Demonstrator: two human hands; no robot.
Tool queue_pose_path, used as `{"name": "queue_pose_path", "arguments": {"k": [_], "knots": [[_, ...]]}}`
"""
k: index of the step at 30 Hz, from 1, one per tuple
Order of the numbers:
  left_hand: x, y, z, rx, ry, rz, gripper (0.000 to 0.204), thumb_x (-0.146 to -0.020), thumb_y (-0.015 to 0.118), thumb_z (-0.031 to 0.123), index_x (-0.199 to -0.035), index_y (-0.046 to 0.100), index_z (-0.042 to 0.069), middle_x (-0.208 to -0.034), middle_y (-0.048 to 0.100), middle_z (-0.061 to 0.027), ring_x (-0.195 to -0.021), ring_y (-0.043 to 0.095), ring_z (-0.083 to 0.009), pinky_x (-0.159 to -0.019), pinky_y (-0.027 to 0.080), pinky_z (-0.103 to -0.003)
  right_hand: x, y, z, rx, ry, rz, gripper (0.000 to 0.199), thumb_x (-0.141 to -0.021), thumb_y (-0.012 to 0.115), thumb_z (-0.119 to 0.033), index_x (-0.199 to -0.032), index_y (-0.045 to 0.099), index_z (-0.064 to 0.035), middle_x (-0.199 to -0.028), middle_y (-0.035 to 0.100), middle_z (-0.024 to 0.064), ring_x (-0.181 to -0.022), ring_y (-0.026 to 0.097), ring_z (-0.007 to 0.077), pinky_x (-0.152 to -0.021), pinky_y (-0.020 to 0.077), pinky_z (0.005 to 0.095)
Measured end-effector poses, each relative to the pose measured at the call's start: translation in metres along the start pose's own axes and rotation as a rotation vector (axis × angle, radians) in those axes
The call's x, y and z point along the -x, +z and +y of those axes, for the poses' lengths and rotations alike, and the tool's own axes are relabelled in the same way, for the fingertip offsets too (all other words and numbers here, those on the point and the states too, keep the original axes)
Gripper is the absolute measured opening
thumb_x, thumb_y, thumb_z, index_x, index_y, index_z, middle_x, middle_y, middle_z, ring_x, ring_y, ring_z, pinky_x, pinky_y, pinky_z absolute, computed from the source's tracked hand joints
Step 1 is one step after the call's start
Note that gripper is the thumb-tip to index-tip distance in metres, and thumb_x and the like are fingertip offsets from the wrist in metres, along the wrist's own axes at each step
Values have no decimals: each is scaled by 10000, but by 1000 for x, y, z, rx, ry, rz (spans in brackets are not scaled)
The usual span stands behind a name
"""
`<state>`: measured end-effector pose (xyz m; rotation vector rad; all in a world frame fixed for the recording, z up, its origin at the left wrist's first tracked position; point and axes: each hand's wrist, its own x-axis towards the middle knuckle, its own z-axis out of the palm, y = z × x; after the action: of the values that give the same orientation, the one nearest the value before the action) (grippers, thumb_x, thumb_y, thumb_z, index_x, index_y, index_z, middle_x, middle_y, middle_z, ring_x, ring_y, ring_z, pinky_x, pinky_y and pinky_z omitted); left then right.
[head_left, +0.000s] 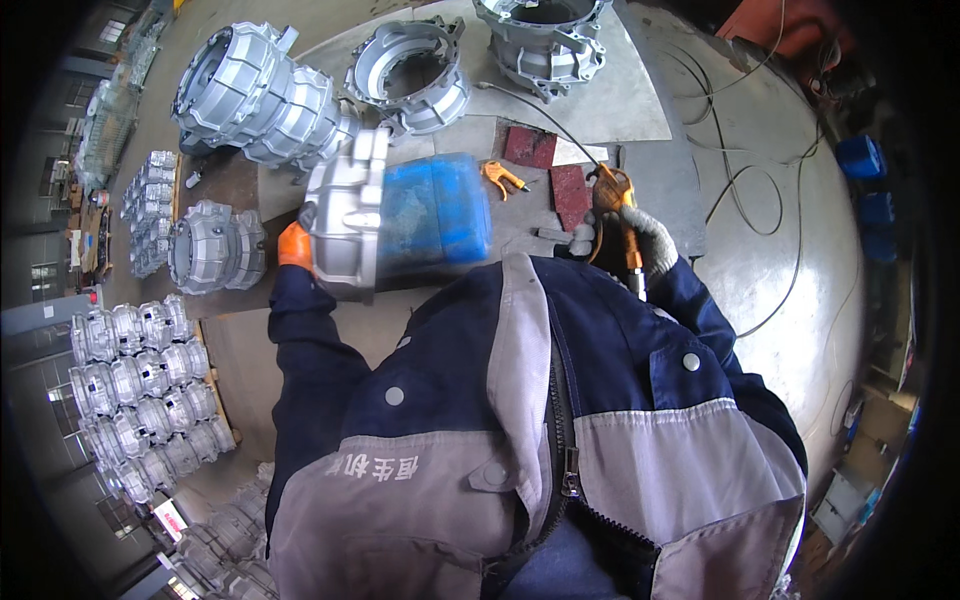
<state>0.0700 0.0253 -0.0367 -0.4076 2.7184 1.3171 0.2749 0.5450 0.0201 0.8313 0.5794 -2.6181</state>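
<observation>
Silver housing (345, 215) sits at my left in the head view, just beside the blue container (445, 210); my left hand (295, 246), gloved in orange, touches its left edge, but the fingers pass out of sight, so I cannot tell whether they are clamped; my right hand (653, 242), gloved in grey, is closed around an orange tool (631, 246), well apart from the metal. I judge this piece unfinished, since I have the tool in hand yet off the casting; other housings (240, 90) stand toward the far side of the table (640, 110), and whether they are done or left to do I cannot tell; the inside of my piece is hidden, what bears its weight is unclear, the tool's tip is hard to make out, and my jacket (620, 340) blocks the near side.
</observation>
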Motion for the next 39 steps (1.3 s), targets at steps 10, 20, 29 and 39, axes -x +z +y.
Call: {"name": "queue_pose_path", "arguments": {"k": [10, 20, 29, 39], "knots": [[-129, -71, -135, 466, -438, 139, 639, -846, 387, 568, -1178, 529, 41, -1152, 549, -143, -1014, 526, -317, -904, 395, -432, -66, 49, 33, 444, -162, -224, 618, -865, 479, -501, -1230, 412, -6, -942, 573, 163, -686, 581, 224, -627, 498, 339], [-105, -86, -117, 214, -338, 288, 555, -853, 438, 423, -1201, 490, -6, -1211, 516, -180, -1108, 485, -330, -952, 365, -394, -109, 75, 48, 502, -53, -249, 674, -905, 407, -483, -1385, 244, -39, -1406, 315, 96, -1267, 332, 194, -1057, 223, 306], [-65, -72, -15, -290, 629, 322, 430, -827, 475, 158, -1213, 471, -32, -1179, 540, -199, -1122, 498, -306, -952, 375, -342, -139, 123, 50, 846, -213, -320, 631, -822, 494, -591, -993, 576, 10, -670, 546, 54, -570, 539, 136, -542, 438, 249], [-86, -63, -2, -575, 578, 333, 353, -894, 429, 272, -1020, 553, -33, -882, 597, -207, -861, 552, -342, -743, 429, -377, -104, 138, 78, 977, -58, -403, 611, -842, 463, -591, -932, 597, -2, -616, 537, 33, -519, 507, 106, -497, 404, 234]]}}
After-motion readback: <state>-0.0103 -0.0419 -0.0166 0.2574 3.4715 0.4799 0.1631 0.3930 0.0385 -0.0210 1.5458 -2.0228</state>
